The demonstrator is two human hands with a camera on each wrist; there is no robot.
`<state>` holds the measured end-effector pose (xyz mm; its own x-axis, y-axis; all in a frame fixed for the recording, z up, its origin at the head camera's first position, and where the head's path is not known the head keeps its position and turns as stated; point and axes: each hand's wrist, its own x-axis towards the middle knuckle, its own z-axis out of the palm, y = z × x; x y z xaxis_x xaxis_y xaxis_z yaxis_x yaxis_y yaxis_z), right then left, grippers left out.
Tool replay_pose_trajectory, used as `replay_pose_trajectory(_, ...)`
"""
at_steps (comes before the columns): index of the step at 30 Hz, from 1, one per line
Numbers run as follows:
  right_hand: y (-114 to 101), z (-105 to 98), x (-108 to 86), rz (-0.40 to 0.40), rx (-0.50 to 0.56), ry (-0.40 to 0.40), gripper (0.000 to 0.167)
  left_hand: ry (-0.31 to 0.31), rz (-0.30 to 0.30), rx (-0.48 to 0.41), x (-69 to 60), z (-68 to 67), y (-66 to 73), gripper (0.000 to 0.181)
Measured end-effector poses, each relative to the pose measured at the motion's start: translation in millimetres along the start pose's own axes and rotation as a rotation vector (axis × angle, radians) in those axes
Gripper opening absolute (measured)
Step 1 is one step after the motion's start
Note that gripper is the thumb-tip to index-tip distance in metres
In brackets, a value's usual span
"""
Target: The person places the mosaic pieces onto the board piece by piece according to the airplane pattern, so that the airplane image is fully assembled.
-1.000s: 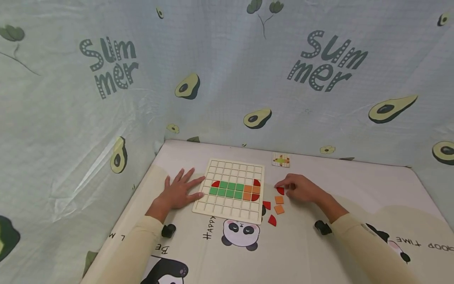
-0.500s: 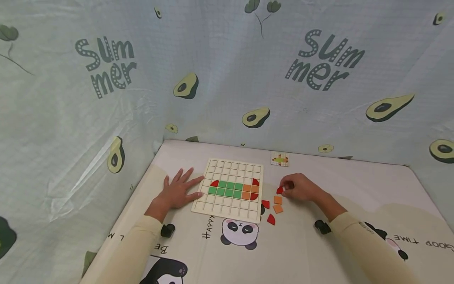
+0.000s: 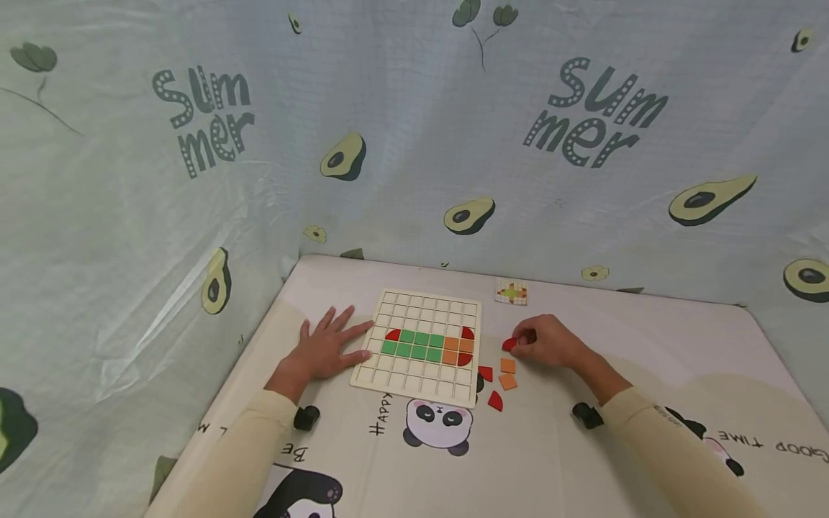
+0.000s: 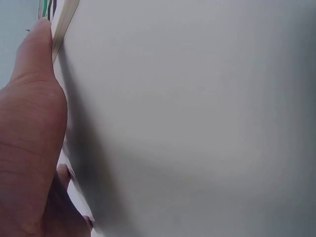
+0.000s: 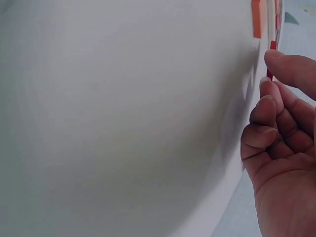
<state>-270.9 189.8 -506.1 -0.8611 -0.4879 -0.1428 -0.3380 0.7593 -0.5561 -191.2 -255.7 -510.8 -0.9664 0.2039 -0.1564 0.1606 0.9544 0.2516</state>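
A square grid board [image 3: 421,388] lies on the table, bearing green squares [image 3: 412,350], orange squares [image 3: 450,356] and red quarter-circle pieces. My left hand [image 3: 320,352] rests beside it with fingers spread, the thumb and index finger touching its left edge; the left wrist view shows the thumb [image 4: 34,54] against that edge. To the right of the board, my right hand [image 3: 547,342] pinches a red quarter-circle piece [image 3: 509,344] between thumb and fingertips. In the right wrist view the red piece [image 5: 273,45] shows edge-on at the fingertips.
Two loose orange squares [image 3: 508,373] lie just below the right hand. Two more red quarter-circles [image 3: 495,401] lie near the board's lower right corner. A small pattern card [image 3: 512,292] is behind the board. Printed curtains [image 3: 414,144] rise at the table's back and left.
The right hand's fingers have closed on the red quarter-circle piece, which has turned in the grip and shifted slightly left. The left hand and board stay put.
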Motion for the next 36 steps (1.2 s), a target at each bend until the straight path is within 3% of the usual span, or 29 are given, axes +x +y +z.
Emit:
replay_pose_trajectory(15, -26, 8, 11.0, -0.011, 0.069, 0.014, 0.017, -0.120, -0.018, -0.027, 2.3, -14.0, 2.1, 0.075)
replay_pose_trajectory(23, -43, 14, 19.8, -0.012, 0.095, 0.012, 0.015, -0.124, -0.024, -0.038, 2.4, -19.1, 1.6, 0.074)
replay_pose_trajectory(36, -70, 32, 36.5, -0.056, 0.089, 0.005, 0.015, -0.090, -0.025, -0.036, 4.4, -14.6, 1.5, 0.077)
